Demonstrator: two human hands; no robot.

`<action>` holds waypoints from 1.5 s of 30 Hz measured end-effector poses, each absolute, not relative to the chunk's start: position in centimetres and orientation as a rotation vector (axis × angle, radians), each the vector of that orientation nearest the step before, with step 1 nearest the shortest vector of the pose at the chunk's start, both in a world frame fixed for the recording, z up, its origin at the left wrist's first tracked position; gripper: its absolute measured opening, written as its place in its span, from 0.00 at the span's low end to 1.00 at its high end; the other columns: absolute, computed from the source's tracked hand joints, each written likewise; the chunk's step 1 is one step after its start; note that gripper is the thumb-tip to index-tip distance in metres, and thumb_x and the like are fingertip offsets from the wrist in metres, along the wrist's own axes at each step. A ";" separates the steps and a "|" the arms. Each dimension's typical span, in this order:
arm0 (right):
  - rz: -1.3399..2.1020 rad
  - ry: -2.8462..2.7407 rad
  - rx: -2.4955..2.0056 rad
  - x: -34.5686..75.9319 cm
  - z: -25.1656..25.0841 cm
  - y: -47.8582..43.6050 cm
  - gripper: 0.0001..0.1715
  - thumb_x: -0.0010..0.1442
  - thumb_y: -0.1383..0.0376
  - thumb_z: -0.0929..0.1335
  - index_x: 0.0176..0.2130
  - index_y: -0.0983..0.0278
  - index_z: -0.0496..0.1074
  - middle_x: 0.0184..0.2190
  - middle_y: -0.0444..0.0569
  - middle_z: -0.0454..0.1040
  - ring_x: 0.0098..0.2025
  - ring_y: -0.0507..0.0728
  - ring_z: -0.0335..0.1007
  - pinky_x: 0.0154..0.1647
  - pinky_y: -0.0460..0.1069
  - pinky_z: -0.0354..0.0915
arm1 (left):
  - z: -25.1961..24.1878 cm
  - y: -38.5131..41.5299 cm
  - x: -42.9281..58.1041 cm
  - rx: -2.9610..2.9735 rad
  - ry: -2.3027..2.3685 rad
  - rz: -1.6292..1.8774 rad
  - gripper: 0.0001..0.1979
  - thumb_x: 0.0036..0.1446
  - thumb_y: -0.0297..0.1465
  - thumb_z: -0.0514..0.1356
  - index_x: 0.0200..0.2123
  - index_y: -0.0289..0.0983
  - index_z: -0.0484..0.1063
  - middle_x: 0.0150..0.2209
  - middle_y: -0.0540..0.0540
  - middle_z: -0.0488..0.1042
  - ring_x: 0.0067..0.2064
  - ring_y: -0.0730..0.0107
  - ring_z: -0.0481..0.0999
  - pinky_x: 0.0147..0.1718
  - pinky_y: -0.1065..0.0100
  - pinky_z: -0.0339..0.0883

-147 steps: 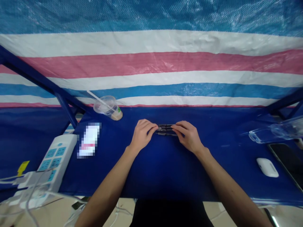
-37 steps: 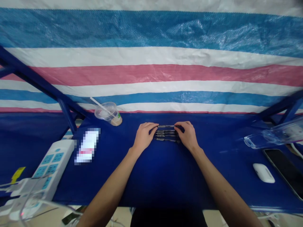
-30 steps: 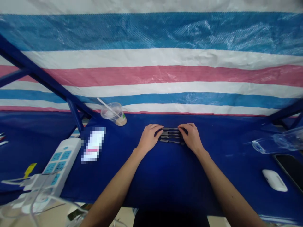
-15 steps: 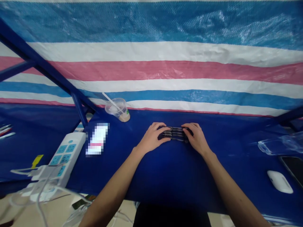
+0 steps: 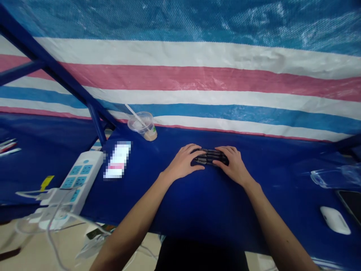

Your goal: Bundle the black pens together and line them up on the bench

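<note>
"Head view: what's changed?"

"Slim black-and-grey, plastic-looking pens [image 5: 210, 156], spaced apart a second ago, now lie bunched on the glossy blue worktop [image 5: 197, 210] between left hand [image 5: 184, 161] and right hand [image 5: 231, 162]."

"Gripped?"

"Both curl round the ends; firmness can't be told. The row seems tidier."

The gathered pens [image 5: 209, 156] are black, the table [image 5: 203, 205] deep blue, the sheet [image 5: 180, 78] striped blue, white and pink.

Free tabletop [image 5: 208, 203] between forearms [image 5: 146, 203], dark pens [image 5: 209, 155] a barrier beyond
</note>
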State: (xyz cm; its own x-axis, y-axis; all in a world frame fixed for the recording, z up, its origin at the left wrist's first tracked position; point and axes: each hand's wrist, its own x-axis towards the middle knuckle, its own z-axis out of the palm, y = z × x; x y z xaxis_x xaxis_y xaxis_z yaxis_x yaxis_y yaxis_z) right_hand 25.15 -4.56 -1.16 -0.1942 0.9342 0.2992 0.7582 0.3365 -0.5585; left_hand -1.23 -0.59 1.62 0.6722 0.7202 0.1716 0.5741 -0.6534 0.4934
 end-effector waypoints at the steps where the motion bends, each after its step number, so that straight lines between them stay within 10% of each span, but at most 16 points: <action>1: 0.379 -2.030 -1.469 25.2 -1.1 -4.6 0.29 0.64 0.47 0.70 0.60 0.55 0.69 0.56 0.55 0.75 0.60 0.70 0.65 0.59 0.68 0.60 | 1.6 -0.6 -1.2 2.488 1.010 0.509 0.28 0.61 0.44 0.68 0.62 0.51 0.69 0.65 0.46 0.67 0.70 0.51 0.60 0.68 0.45 0.58; 22: 0.366 -2.113 -1.377 25.1 -0.9 -4.9 0.37 0.60 0.47 0.74 0.64 0.51 0.66 0.60 0.55 0.70 0.62 0.71 0.61 0.61 0.70 0.61 | 1.7 -0.9 -1.2 2.482 1.022 0.552 0.26 0.65 0.39 0.65 0.64 0.51 0.67 0.68 0.45 0.64 0.70 0.51 0.61 0.67 0.43 0.59; 32: 0.312 -2.116 -1.237 24.3 -0.5 -5.3 0.08 0.62 0.55 0.74 0.42 0.53 0.81 0.59 0.52 0.69 0.62 0.71 0.58 0.60 0.72 0.62 | 2.2 -1.0 -1.2 2.468 0.926 0.647 0.02 0.62 0.33 0.67 0.39 0.45 0.80 0.60 0.46 0.71 0.66 0.53 0.65 0.64 0.45 0.64; 45: 0.317 -2.126 -1.217 23.7 -0.4 -5.5 0.06 0.62 0.56 0.74 0.39 0.53 0.81 0.56 0.52 0.72 0.61 0.71 0.59 0.60 0.72 0.63 | 1.9 -1.0 -1.1 2.452 0.924 0.679 0.03 0.62 0.34 0.68 0.40 0.44 0.80 0.57 0.46 0.73 0.64 0.55 0.66 0.64 0.46 0.64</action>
State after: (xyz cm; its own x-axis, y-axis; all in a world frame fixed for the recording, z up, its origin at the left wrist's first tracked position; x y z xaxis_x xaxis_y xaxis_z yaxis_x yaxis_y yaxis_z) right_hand 23.70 -5.49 -0.37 -0.3501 0.8357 0.4231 0.6761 0.5381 -0.5033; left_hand -1.08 -0.97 1.90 0.6578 0.6955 0.2891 0.4841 -0.6845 0.5450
